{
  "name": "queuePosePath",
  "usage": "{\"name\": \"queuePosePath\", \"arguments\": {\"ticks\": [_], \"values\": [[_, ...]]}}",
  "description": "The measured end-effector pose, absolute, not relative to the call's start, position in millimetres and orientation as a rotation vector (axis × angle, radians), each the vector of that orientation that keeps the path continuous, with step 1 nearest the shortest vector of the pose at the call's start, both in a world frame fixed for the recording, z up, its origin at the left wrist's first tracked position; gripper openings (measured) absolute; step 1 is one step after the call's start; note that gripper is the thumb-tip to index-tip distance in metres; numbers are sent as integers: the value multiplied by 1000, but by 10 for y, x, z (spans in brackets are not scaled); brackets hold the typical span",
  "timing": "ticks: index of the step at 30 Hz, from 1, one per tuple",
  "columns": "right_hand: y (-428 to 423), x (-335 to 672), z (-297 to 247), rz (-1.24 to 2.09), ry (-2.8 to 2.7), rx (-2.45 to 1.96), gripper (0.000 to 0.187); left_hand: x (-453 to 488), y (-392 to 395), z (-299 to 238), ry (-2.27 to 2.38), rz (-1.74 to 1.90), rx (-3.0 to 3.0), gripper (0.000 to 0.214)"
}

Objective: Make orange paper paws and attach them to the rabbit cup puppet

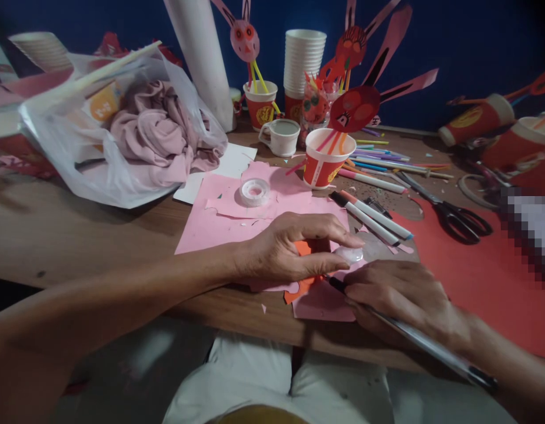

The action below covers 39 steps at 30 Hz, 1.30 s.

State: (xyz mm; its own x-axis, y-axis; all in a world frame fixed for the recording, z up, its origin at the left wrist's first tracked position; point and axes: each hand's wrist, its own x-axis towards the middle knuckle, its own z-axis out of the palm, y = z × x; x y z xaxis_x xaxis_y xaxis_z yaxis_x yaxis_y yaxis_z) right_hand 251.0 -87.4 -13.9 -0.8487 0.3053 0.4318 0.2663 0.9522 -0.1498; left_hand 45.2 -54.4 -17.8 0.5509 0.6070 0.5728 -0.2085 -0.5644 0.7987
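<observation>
My left hand (pixel 294 244) reaches across the table, its thumb and index finger closed on a small translucent white round piece (pixel 351 254), whose exact kind I cannot make out. Beneath that hand lies an orange paper scrap (pixel 295 292) on a pink paper piece (pixel 323 310). My right hand (pixel 396 294) grips a clear-barrelled pen (pixel 425 340) with a dark tip that points at the orange paper. The two hands are close together near the table's front edge. Behind them, a white tape roll (pixel 255 192) rests on pink paper (pixel 195 221).
Markers (pixel 372 221) lie past my right hand, with black scissors (pixel 453 218) on red paper (pixel 484 282). A red cup (pixel 319 171) with a rabbit figure stands behind. A plastic bag (pixel 126 188) holding pink cloth fills the left; a white mug (pixel 283 138) stands at the back.
</observation>
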Motion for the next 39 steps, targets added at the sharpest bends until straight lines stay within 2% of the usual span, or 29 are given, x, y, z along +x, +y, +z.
{"name": "queuePosePath", "arguments": {"ticks": [19,27,34,39], "values": [[-876,2527,-103,202,-2600,-428,16,438,-558,-168,373,1116,1876,19],[-831,2486,-76,205,-2451,-528,17,449,-557,-159,371,1120,1855,17],[-796,2528,-122,109,-2419,-719,5,442,-561,-159,422,1086,1862,17],[-772,2522,-141,101,-2356,-830,8,433,-560,-156,435,1062,1879,18]]}}
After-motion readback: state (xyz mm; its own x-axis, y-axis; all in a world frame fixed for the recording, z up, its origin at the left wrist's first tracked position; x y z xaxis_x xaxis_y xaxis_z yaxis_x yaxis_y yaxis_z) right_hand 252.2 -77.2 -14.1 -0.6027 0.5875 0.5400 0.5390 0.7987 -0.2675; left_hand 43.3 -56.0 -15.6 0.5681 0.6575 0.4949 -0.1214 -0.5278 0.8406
